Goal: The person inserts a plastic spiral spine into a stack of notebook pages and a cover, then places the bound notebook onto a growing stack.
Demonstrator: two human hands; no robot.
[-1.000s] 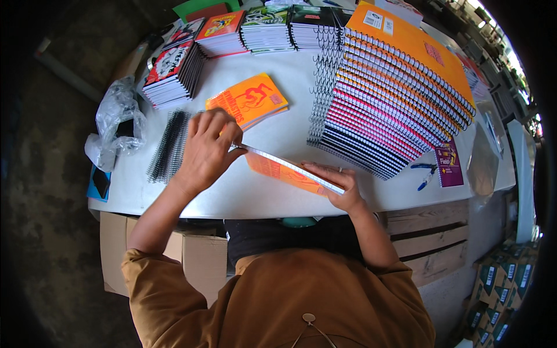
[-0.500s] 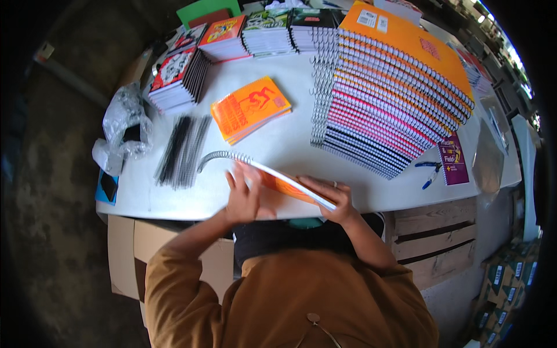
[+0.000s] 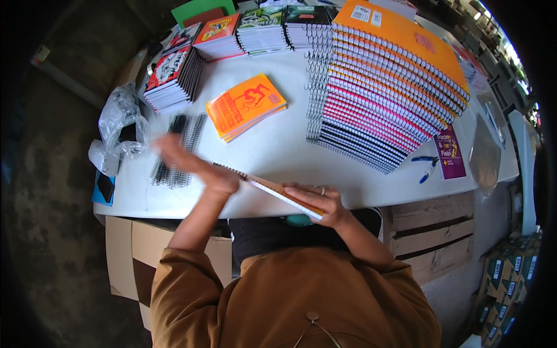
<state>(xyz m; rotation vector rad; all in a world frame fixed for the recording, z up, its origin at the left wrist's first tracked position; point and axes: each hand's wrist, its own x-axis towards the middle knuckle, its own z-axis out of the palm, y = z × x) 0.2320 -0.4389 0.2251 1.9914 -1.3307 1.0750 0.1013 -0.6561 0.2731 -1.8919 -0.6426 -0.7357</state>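
Right hand (image 3: 316,200) grips orange notebook (image 3: 278,191); left hand (image 3: 194,165) open, blurred, beside black spiral coils (image 3: 177,151).

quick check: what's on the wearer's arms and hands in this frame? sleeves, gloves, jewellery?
Both arms wear long sleeves of a brown, mustard-toned garment with a round button low on its front. The sleeves end short of the wrists. Both hands are bare, no gloves. The right hand has a light ring on one finger. The left hand is motion-blurred, so a ring there cannot be ruled in or out. No watch or markings visible.
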